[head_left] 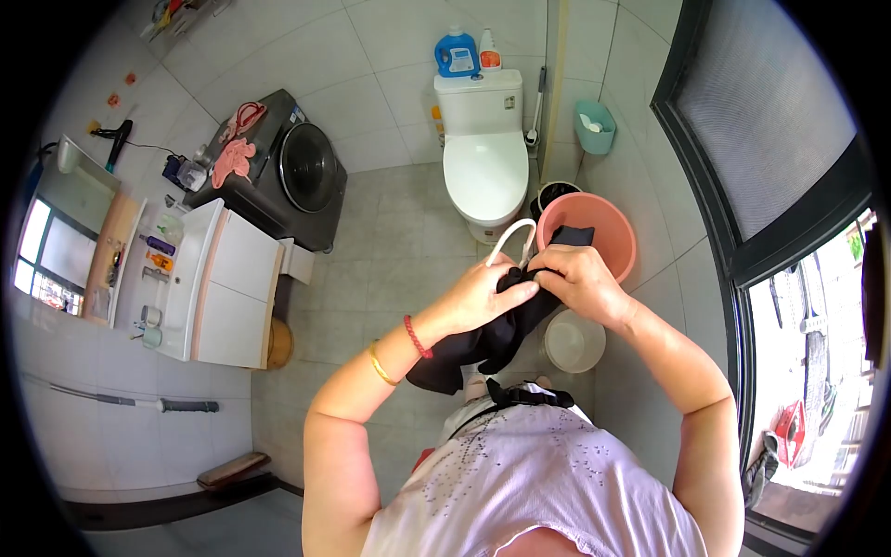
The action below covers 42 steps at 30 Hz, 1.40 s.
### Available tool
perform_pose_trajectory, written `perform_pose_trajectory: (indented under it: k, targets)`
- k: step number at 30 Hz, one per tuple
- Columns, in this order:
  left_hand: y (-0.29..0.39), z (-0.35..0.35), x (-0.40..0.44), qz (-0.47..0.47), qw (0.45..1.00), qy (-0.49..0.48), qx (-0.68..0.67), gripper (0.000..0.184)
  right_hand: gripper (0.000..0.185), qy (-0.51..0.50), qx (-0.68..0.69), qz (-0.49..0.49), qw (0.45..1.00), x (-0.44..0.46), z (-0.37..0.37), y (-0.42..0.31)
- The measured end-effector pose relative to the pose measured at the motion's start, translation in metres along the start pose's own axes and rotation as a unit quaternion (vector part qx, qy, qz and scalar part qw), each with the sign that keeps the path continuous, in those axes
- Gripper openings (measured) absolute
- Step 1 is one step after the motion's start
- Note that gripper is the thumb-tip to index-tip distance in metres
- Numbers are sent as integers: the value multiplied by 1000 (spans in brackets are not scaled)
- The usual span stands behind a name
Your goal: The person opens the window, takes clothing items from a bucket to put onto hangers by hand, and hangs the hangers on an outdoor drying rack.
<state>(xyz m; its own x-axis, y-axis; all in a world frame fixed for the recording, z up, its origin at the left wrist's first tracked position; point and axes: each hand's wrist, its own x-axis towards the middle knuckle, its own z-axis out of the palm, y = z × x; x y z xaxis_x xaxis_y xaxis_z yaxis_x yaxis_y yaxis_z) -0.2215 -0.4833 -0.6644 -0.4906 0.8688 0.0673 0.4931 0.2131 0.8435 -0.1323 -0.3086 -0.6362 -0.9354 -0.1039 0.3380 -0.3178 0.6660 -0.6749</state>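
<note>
A dark black garment [506, 336] hangs in front of my body, bunched up between both hands. My left hand [485, 299] is closed on it, thumb pressed toward the fingers. A white curved loop [506, 239], which looks like a hanger, sticks up from beside the left fingers; its lower part is hidden by cloth and hand. My right hand [587, 281] pinches the garment close to the left thumb, and one end of the cloth rises past its knuckles. Behind that hand stands a pink bucket [624, 230], and below it a white bucket [575, 342].
A white toilet [485, 181] with a blue detergent bottle [456, 54] on its tank is ahead. On the left are a dark washing machine [311, 167] and a white sink cabinet [237, 288]. A dark-framed door [738, 269] lines the right side.
</note>
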Motion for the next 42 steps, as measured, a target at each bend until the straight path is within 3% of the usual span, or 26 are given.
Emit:
perform_pose_trajectory:
  k: [7,10,13,21,27,30,33,37,42]
  targets:
    - [7,2,-5,34,997,56,28,26,13,11,0,-1,1000,-3,-1,-4]
    - [3,5,-5,36,998,54,0,26,14,-45,105,137,984,-3,-8,-11]
    - [3,5,-4,23,998,43,-30,26,14,-64,135,203,968,-2,-7,-8]
    - [-1,3,0,61,984,45,-164,22,16,-43,179,172,968,-6,-3,-4]
    - [0,0,2,35,969,33,-242,21,24,-18,146,120,982,-7,-8,-14]
    - [0,-5,5,33,977,15,-212,22,26,-8,141,115,983,-9,-7,-16]
    - [2,-2,6,10,966,32,-257,23,28,-14,123,144,982,-7,-8,-20]
    - [8,-3,9,23,980,38,-195,23,26,-35,120,198,972,-6,-14,-18]
    - [16,-8,11,38,977,4,-208,20,23,-6,360,217,907,-10,-15,-8]
